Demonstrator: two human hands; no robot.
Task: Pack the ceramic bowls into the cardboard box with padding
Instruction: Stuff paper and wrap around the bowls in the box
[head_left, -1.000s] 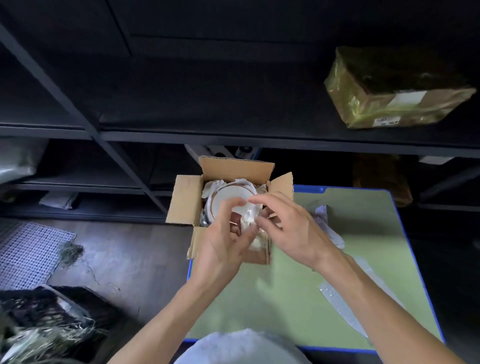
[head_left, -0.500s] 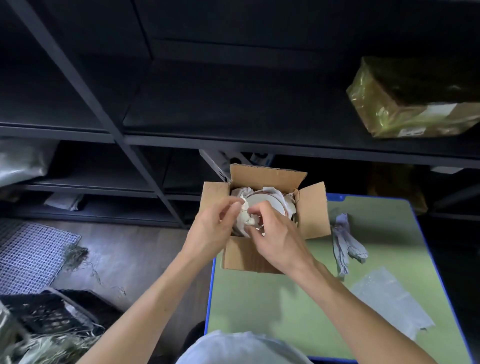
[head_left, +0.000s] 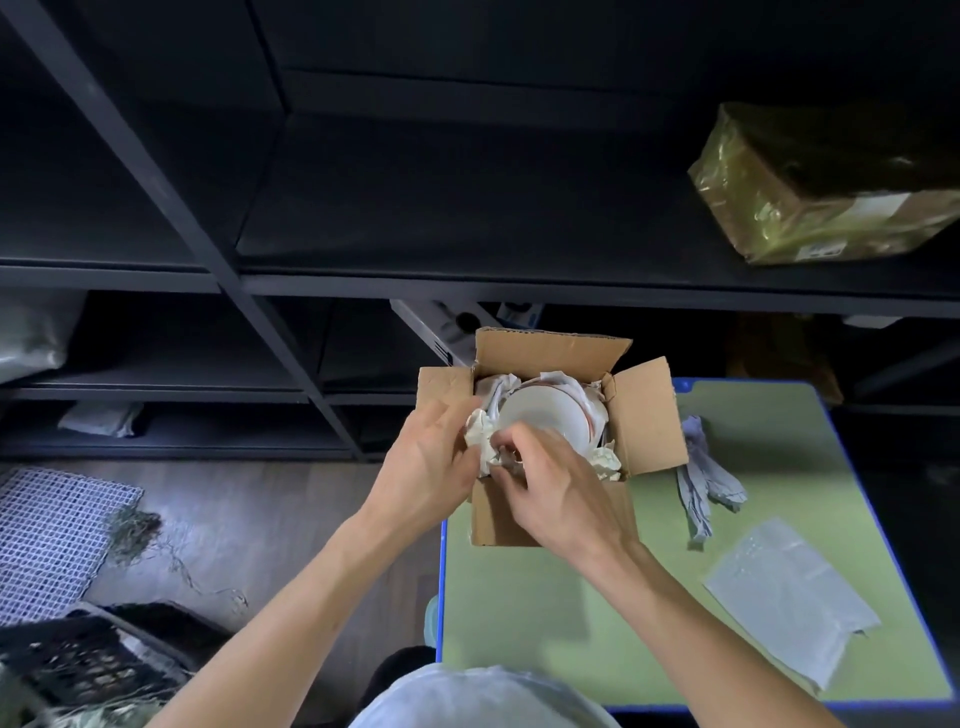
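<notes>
Ceramic bowl (head_left: 545, 415) in cardboard box (head_left: 649, 431); left hand (head_left: 431, 467) and right hand (head_left: 561, 499) pinch crumpled paper (head_left: 480, 431) at 7 o'clock; forced tucking risks chipping.

The open cardboard box (head_left: 496, 519), flaps spread, holds a white, red-rimmed ceramic bowl (head_left: 545, 415) tilted just beyond the fingers (head_left: 524, 441); crumpled paper padding (head_left: 480, 434) bunches between them.
</notes>
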